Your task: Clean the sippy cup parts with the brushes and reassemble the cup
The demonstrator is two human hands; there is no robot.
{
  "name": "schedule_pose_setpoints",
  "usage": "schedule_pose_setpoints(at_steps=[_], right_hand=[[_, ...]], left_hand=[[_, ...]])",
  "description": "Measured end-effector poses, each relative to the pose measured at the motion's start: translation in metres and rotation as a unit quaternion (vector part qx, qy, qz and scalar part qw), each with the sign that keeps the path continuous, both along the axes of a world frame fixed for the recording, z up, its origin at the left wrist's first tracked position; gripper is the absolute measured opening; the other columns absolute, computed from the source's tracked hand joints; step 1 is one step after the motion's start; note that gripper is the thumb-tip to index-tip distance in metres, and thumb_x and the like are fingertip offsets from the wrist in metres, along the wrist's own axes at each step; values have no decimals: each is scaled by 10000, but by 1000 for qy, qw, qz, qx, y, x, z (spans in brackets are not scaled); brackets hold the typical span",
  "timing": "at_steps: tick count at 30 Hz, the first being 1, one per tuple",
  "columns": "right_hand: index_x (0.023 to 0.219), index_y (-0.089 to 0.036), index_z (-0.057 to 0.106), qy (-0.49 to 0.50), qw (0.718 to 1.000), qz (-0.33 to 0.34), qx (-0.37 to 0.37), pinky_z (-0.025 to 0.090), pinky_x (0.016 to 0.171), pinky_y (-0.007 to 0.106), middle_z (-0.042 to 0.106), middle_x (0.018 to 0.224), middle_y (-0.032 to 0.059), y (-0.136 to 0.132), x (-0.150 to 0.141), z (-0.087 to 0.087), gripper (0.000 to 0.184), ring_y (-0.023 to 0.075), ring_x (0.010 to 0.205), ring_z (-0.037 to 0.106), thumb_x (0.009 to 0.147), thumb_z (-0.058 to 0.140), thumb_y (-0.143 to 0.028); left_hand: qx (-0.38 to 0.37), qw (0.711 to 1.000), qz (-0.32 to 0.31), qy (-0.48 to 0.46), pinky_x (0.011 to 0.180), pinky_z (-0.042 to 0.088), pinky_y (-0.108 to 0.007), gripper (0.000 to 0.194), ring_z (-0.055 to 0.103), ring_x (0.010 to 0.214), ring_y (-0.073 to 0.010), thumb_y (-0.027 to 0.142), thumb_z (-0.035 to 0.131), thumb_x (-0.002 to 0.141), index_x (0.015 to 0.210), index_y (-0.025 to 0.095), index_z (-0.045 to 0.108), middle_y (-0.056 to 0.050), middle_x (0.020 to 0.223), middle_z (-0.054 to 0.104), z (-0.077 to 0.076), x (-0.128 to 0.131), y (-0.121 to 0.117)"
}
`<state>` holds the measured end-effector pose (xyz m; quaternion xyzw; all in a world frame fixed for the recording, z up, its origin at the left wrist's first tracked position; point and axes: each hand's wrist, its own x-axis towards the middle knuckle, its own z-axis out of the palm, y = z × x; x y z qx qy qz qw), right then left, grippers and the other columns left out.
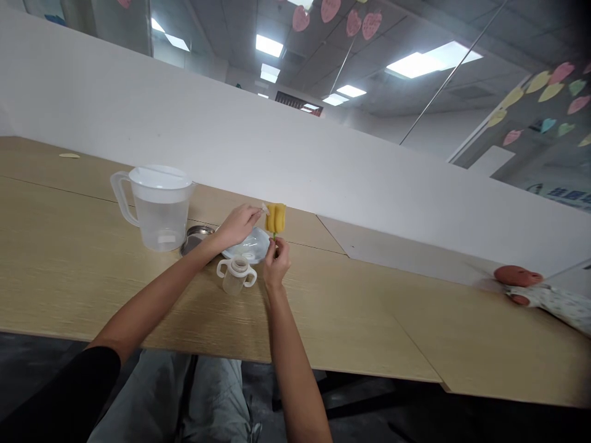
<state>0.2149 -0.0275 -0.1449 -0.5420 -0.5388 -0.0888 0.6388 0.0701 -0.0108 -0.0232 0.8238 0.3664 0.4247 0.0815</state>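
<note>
My right hand [276, 259] is closed round the thin green handle of a yellow sponge brush [276, 218], holding it upright above the table. Beside the sponge head, my left hand [239, 225] pinches a small translucent piece [265, 209], perhaps a bottle nipple; it is too small to tell. Under my hands lies a clear, shallow bowl [258, 245], partly covered by the left hand. In front of it stands a baby bottle [234, 283] with two white side handles and an open top.
A clear lidded pitcher [161, 218] of water stands at the left, next to a round metal container [190, 240]. A doll [519, 277] in patterned clothing lies at the table's [360, 320] far right. A white wall [258, 147] with glass above runs behind.
</note>
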Motion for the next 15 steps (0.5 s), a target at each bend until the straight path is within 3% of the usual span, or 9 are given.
schedule_pose_setpoints(at_steps=[4, 8, 15], right_hand=[[994, -166, 596, -30, 999, -3, 14, 486, 706, 267, 680, 924, 96, 1, 3, -2, 348, 161, 776, 641, 931, 378, -430], [970, -173, 603, -52, 999, 4, 11, 499, 708, 268, 691, 902, 90, 2, 3, -4, 333, 163, 781, 659, 932, 382, -420], [998, -141, 589, -53, 997, 9, 57, 506, 681, 233, 695, 896, 99, 2, 2, -5, 296, 154, 783, 672, 937, 423, -379]], left_hand=[[3, 998, 35, -44, 807, 455, -282, 244, 626, 861, -193, 266, 501, 906, 967, 138, 699, -73, 941, 710, 2, -3, 0], [1, 998, 62, -23, 723, 438, -265, 251, 630, 779, -185, 262, 498, 910, 882, 121, 704, -74, 862, 720, 5, -8, -1], [-38, 999, 27, 13, 600, 383, -254, 314, 588, 621, -156, 276, 438, 951, 823, 112, 673, -53, 707, 683, 9, -2, -14]])
